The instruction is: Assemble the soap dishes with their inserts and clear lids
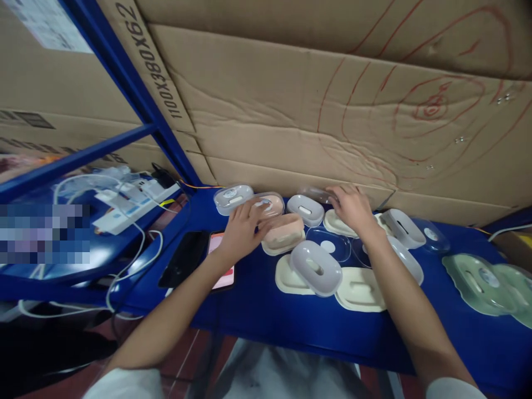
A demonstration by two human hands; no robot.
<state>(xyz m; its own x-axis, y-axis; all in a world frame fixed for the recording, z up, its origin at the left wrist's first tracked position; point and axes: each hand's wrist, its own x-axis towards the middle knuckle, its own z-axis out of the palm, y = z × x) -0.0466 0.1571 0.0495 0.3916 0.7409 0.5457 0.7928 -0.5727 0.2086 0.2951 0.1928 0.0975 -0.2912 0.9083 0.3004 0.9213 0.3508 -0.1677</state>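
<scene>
While the L hand (245,228) has its fingers bent over the lidded peach box (274,204), just behind-left of the peach dish (285,235) on the blue desk (257,316), can't tell if they grip it (blur). R hand (355,211) is right & behind the dish, fingers at a clear lid (313,194); grip unclear too. Rel. to that dish: grey dish (305,210) behind-right, grey oval piece (310,260) front-right, lit phone (226,281) left, black phone (185,260) further left, green pieces (477,282) well off right.
</scene>
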